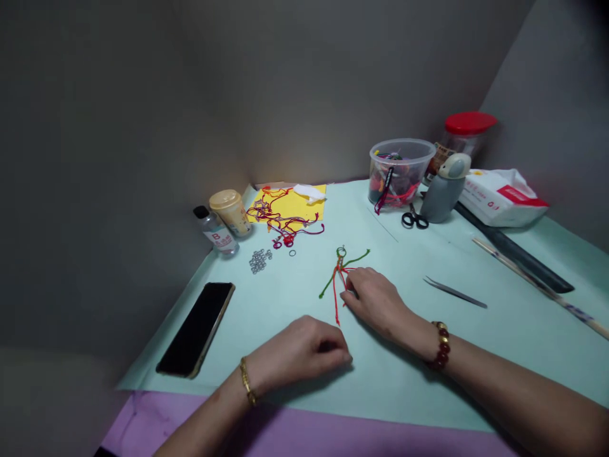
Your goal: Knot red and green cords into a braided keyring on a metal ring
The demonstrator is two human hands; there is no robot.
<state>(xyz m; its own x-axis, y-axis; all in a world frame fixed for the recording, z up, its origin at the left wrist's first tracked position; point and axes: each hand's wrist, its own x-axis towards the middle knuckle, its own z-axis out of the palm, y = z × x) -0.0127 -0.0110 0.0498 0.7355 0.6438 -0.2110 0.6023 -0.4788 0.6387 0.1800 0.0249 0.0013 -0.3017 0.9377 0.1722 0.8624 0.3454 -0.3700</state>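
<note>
Cord in red and green [340,266] lies on the pale green sheet [276,304], to the right of your phone [196,330]. It has a small knotted part with a ring [341,252] at its far tip, and loose ends spread out from it. Two green ends point to the sides, and red ends point mostly toward you.

Your right hand [373,295] rests by the red ends, well to the right of the phone. Its thumb and fingers are bent, with a narrow gap. They seem to touch a red end, but I can't tell if they pinch it. Your left hand [309,349] is nearer the phone, just to its right. Its fingers are curled in with the thumb close by, and I can't tell if they hold anything.

I think you are at the step of sorting the red ends, with some knots already made. The next move seems to call for a light pinch on one end at a time, and for keeping the ring flat. Small metal bits [259,261] sit past the phone, a little right. Tweezers [455,292] lie far to the phone's right.
</note>
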